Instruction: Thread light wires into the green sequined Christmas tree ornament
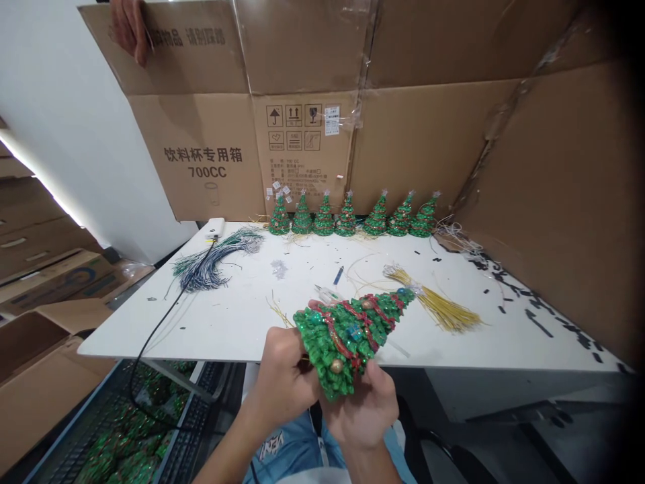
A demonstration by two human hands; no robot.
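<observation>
A green glittery toy Christmas tree (347,336) with red garlands and small baubles lies tilted on its side above the table's front edge, its tip pointing right and away. My left hand (287,370) is closed at the tree's base, the fingers partly hidden behind it. From below, my right hand (363,410) grips the tree's lower side. Just past the tree lie a light-coloured pen-like tool (328,294) and a small blue stick-like piece (338,275). A bundle of yellow wires (443,306) rests beyond the tree's tip.
Several similar trees (323,216) stand along the cardboard wall (423,141). Bundled dark wires (209,265) and a white power bank (214,228) with a black cable are on the left. Black scraps (496,275) litter the right. A crate (184,437) holds more trees. Another person's hand (130,30) touches the cardboard.
</observation>
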